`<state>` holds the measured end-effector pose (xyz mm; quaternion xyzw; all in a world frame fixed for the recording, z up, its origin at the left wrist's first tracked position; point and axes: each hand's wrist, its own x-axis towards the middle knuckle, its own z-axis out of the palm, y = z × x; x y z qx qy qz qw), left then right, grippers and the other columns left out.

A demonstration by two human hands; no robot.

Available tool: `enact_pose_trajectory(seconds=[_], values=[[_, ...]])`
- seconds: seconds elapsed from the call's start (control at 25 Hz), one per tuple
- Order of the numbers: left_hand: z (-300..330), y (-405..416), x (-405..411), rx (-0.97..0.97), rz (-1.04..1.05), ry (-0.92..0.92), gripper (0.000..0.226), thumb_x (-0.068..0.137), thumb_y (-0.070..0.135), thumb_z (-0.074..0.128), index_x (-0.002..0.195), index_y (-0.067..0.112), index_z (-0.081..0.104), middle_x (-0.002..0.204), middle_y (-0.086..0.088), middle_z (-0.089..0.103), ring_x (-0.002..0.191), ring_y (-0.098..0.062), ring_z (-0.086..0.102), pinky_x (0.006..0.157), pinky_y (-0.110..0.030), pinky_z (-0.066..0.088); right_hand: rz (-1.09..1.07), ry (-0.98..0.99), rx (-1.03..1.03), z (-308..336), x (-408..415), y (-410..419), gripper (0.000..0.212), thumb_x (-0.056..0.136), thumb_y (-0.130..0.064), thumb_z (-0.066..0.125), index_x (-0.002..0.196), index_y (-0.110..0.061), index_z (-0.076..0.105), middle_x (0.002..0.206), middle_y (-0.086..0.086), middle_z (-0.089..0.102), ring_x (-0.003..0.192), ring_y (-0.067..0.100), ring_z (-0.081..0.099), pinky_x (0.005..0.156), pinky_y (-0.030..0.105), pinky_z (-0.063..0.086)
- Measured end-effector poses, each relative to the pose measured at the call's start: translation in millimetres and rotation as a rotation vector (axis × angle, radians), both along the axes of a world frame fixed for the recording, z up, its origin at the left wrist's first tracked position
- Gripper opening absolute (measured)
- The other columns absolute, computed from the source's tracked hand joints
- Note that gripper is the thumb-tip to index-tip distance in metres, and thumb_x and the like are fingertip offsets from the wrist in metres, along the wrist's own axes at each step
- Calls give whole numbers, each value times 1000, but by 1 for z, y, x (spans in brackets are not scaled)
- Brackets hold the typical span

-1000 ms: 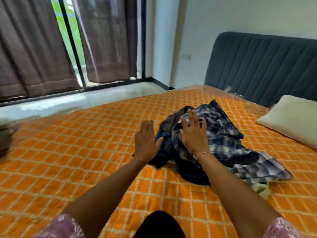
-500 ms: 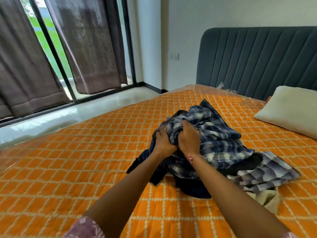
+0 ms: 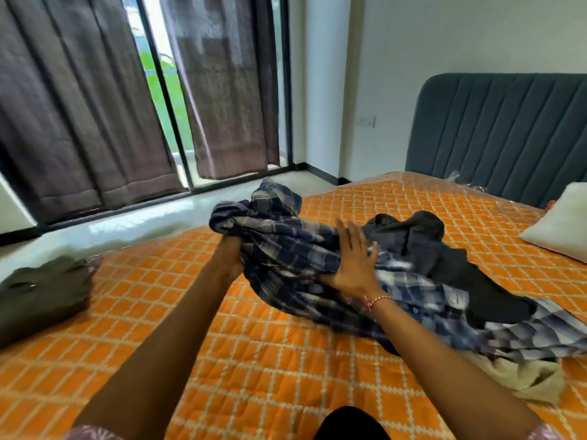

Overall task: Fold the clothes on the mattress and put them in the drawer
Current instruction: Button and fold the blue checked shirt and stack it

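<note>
1. Since the mattress [image 3: 254, 360] takes up most of the shot, I'll place everything off it: orange quilted top with a clear plastic cover still on, and its near and right edges run out of frame.
2. Past the mattress's far side there's a glass door with brown curtains [image 3: 79, 106], and at its head end a grey-blue padded headboard [image 3: 508, 131], cut off on the right.
3. Mid-mattress sits the clothes pile: a blue plaid shirt [image 3: 286, 255] on top, a dark garment [image 3: 444, 249] behind it toward the headboard, and something cream-coloured [image 3: 527, 376] poking out underneath on the right. Pretty motion-blurred, so I can't say how many pieces are in there.
4. At the mattress's left edge lies a folded olive-green garment [image 3: 41, 290], partly out of frame and blurry too.
5. A pale pillow [image 3: 565, 223] sits on the mattress by the headboard, only its corner showing.
6. The left hand [image 3: 230, 258] is bunched into the plaid shirt's left end, gripping a fistful and lifting it off the mattress; the fingers are buried in cloth.
7. The right hand [image 3: 355, 265], with a thin bracelet on the wrist, lies flat on the shirt with straight, spread fingers, holding nothing.
8. No drawer in view anywhere.
</note>
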<state>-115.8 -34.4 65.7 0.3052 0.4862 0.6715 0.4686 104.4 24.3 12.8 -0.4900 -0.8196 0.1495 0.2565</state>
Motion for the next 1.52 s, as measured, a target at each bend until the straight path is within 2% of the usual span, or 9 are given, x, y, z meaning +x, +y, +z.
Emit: enact_pose_trajectory(seconds=[0.16, 0.28, 0.4, 0.56, 0.64, 0.76, 0.96, 1.24, 1.52], values=[[31, -71, -61, -20, 55, 10, 41, 103, 26, 29, 80, 14, 61, 63, 1, 70, 56, -10, 67, 48, -18, 51, 474, 607, -801, 19, -68, -24, 51, 83, -20, 71, 129, -22, 48, 136, 12, 52, 120, 30, 51, 101, 43, 44], [47, -120, -99, -33, 122, -55, 64, 101, 21, 30, 52, 13, 70, 57, -3, 68, 62, -17, 66, 45, -17, 50, 746, 874, -1365, 37, -124, -56, 58, 70, -38, 79, 123, -22, 62, 112, 8, 64, 95, 27, 63, 81, 41, 53], [56, -166, -130, -73, 171, -29, 52, 100, 24, 37, 61, 13, 70, 61, -5, 69, 73, -21, 61, 59, -26, 52, 731, 735, -1227, 59, -180, -88, 33, 85, -6, 64, 118, -11, 58, 106, 10, 66, 91, 22, 66, 74, 35, 53], [53, -216, -175, -228, 227, 150, 22, 86, 26, 60, 79, 6, 66, 72, -11, 71, 79, -28, 67, 75, -36, 56, 477, 679, -894, 120, -224, -123, 22, 88, 7, 53, 81, -12, 59, 54, 0, 60, 36, 2, 48, 36, 14, 39], [59, -236, -199, -479, 36, 635, 38, 74, 19, 71, 105, -1, 63, 101, -20, 66, 99, -35, 60, 88, -41, 52, 430, 732, -727, 151, -232, -131, 24, 88, 5, 56, 74, -14, 59, 41, -7, 56, 30, 0, 42, 32, 11, 33], [88, -256, -214, -723, -109, 1258, 50, 82, 2, 68, 128, 4, 48, 121, -16, 55, 99, -20, 53, 69, -20, 47, 404, 792, -577, 189, -239, -141, 24, 85, 3, 63, 68, -14, 60, 38, -9, 54, 30, 1, 43, 34, 12, 35], [134, -254, -157, -123, 106, 859, 40, 86, 11, 68, 121, 12, 49, 86, -5, 62, 62, -2, 63, 59, -26, 55, 483, 800, -544, 219, -270, -173, 20, 82, 8, 64, 71, -7, 63, 49, -2, 61, 42, 6, 57, 42, 15, 47], [168, -232, -130, -35, 460, 940, 19, 83, 13, 66, 102, 10, 62, 92, -13, 67, 89, -30, 65, 82, -47, 54, 705, 703, -404, 247, -271, -205, 27, 88, 0, 61, 115, 1, 61, 89, 7, 61, 75, 11, 60, 55, 14, 51], [175, -259, -157, -14, 503, 429, 28, 90, -6, 38, 80, 11, 57, 69, -3, 52, 61, -14, 50, 52, -25, 50, 749, 502, -543, 176, -278, -214, 22, 91, -14, 60, 108, 0, 60, 92, 5, 62, 77, 9, 58, 64, 15, 49]])
